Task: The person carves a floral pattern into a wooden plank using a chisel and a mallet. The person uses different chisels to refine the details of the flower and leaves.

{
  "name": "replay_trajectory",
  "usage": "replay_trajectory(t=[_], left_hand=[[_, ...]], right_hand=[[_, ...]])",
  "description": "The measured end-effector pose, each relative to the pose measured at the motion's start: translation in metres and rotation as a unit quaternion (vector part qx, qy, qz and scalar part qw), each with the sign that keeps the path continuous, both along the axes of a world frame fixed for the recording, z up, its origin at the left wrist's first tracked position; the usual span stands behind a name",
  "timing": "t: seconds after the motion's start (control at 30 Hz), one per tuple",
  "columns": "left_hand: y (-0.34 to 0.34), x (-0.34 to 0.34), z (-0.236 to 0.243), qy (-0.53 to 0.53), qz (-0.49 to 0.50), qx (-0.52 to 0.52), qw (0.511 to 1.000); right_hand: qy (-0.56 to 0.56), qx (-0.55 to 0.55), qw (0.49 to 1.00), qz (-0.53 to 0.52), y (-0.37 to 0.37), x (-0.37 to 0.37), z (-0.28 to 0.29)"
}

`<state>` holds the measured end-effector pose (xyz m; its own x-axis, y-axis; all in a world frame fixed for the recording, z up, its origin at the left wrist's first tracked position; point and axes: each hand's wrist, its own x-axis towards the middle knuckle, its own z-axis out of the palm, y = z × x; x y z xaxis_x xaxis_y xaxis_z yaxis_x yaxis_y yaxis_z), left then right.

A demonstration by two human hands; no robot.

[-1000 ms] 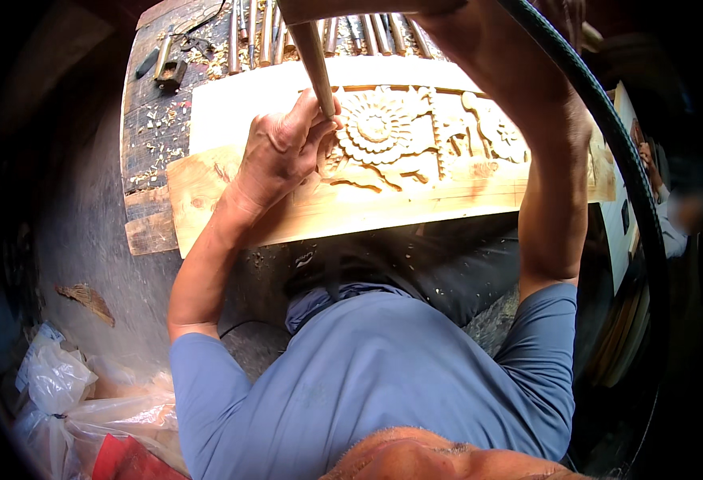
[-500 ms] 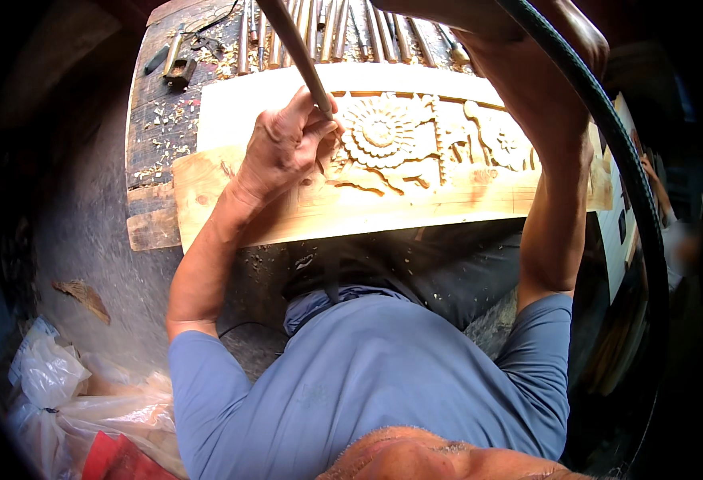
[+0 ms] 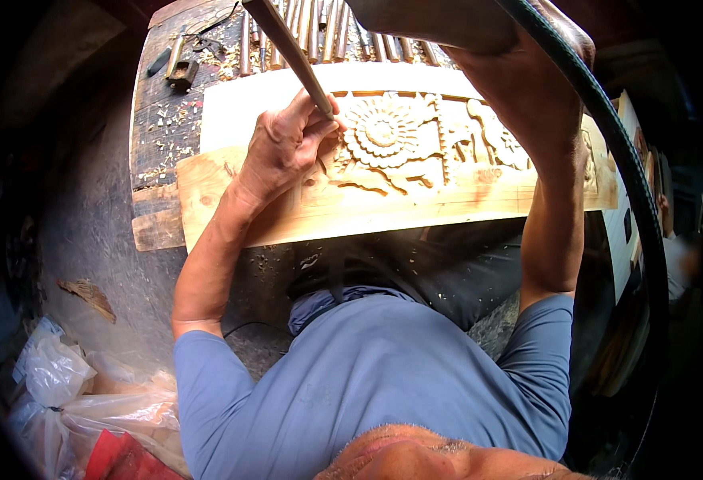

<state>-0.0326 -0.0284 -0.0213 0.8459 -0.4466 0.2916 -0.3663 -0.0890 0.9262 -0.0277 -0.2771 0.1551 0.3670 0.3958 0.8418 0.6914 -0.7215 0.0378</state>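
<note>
My left hand (image 3: pixel 281 152) is closed around the lower part of a wood-handled carving chisel (image 3: pixel 291 56). The chisel leans up and to the left, and its tip is hidden by my fingers. Under it lies a pale wooden board (image 3: pixel 383 214) carved in relief, with a round layered flower (image 3: pixel 382 132) just right of my fingertips. Raised at the upper right, my right hand (image 3: pixel 519 84) grips a broad brown wooden mallet (image 3: pixel 435 22), partly cut off by the upper edge. The mallet is to the right of the chisel's top, apart from it in the picture.
A row of chisels (image 3: pixel 313 36) lies along the bench's far side. Wood shavings and a small tool with a dark block (image 3: pixel 182 76) are on the worn bench (image 3: pixel 155 144). A dark braided cable (image 3: pixel 619 132) crosses the right side. Plastic bags (image 3: pixel 55 376) sit at lower left.
The mallet and my right hand have moved left, closer to the chisel's top. The chisel's upper end has shifted slightly left; my left hand keeps its place on the board.
</note>
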Motion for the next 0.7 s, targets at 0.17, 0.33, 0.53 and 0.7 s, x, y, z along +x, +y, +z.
replay_trajectory(t=[0.17,0.33,0.53,0.7], left_hand=[[0.002,-0.002,-0.003,-0.03,0.008,0.0,1.0],[-0.005,-0.007,0.003,-0.083,0.022,0.047,0.995],[0.005,-0.006,0.004,-0.166,0.03,0.136,0.976],[-0.001,-0.007,-0.002,-0.073,0.046,0.01,0.996]], right_hand=[[0.008,0.003,1.0,0.003,0.006,0.002,-0.003],[-0.003,0.002,1.0,-0.019,0.001,0.001,0.004],[-0.037,-0.003,0.999,-0.011,0.007,0.017,0.008],[-0.005,-0.032,0.997,-0.073,-0.028,0.013,-0.012]])
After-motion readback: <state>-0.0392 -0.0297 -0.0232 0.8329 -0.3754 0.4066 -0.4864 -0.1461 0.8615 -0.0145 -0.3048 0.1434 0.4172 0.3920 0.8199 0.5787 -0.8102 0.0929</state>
